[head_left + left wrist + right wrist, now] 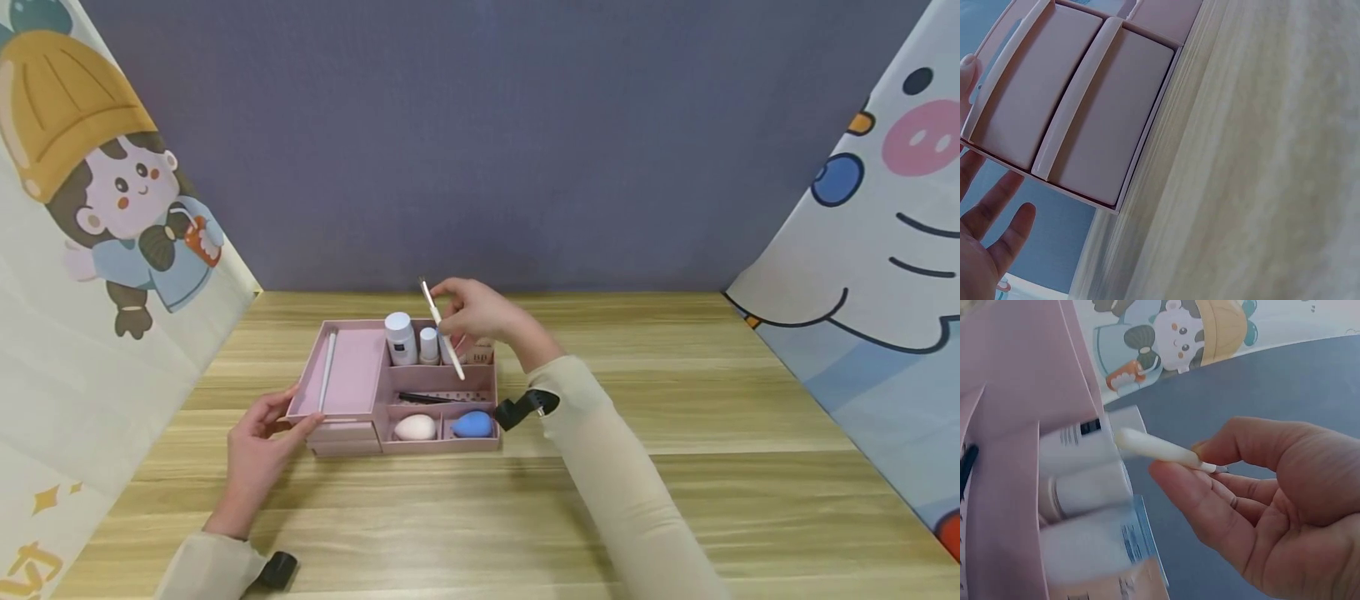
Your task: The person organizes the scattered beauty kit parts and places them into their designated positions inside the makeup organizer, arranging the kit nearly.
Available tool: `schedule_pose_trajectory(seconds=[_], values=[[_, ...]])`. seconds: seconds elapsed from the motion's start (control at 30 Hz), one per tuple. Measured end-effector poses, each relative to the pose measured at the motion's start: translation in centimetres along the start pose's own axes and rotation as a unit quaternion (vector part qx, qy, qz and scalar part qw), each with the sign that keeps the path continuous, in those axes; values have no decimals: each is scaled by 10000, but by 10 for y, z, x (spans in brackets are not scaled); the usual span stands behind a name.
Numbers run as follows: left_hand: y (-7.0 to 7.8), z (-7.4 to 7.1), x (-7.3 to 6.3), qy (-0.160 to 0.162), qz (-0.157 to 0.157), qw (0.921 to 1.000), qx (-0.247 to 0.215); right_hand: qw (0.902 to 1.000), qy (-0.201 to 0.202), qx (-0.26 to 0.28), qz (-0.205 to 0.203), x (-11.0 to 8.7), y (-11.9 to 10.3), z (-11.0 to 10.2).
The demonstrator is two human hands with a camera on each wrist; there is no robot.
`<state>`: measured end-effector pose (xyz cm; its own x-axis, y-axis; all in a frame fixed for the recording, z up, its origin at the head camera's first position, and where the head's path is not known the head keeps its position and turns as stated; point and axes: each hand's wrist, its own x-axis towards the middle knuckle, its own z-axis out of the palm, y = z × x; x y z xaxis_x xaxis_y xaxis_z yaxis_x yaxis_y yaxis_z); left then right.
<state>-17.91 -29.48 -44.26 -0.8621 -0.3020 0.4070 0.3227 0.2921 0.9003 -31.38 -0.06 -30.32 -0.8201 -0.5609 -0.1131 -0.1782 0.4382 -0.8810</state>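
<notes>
Wooden tabletop (750, 400) below, left hand (258, 446) grips pink organizer (356, 375) — "BB" packet (482, 354) inside — and right hand (483, 312) pinches white stick (453, 356).

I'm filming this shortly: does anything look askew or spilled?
I see no spill or damage. Only the thin silvery stick looks slightly odd: it lies slanted atop the pink organizer, while the white bottles and egg-shaped sponges sit in compartments.
</notes>
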Motion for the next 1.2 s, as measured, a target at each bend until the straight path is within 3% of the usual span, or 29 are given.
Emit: schedule_pose_trajectory(seconds=[0.33, 0.83, 1.2], values=[[0, -1, -1, 27, -121, 9999, -73, 9982, -184, 566, -101, 11, -15, 29], [1, -1, 0, -15, -143, 9999, 53, 9865, -172, 1612, -232, 27, -22, 69], [0, -1, 0, -22, -157, 9999, -8, 9739, 479, 2210, -189, 42, -20, 99]])
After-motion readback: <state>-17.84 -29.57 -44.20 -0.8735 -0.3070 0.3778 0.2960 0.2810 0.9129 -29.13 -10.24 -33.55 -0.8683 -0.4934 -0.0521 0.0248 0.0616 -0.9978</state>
